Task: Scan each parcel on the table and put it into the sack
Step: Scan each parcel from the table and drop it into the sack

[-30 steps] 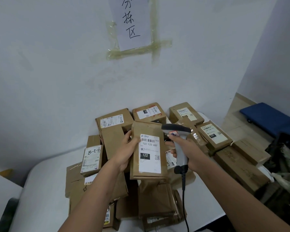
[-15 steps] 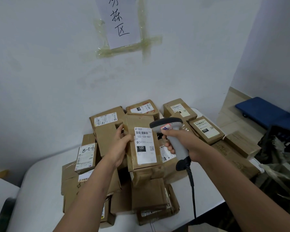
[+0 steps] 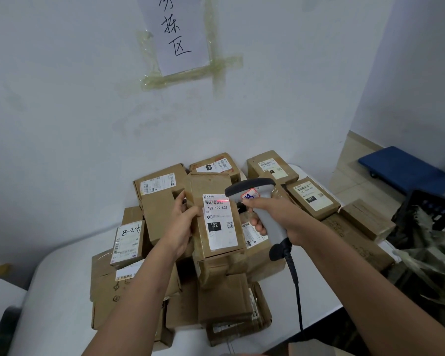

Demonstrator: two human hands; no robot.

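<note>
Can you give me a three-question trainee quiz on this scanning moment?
1. True or false: the red scan line falls on the barcode of the brown cardboard parcel labelled 122-122-C07.
2. Which hand grips the grey handheld barcode scanner? A) left hand B) right hand
3. Fill in: the held parcel's label faces the ____.

Key: 1 true; 2 B; 3 camera. The left hand holds the parcel by its left edge above the pile.

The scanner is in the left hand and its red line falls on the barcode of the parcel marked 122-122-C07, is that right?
Not quite: the head view shows the scanner in the right hand; the left hand holds the parcel. The red line does cross its barcode.
</note>
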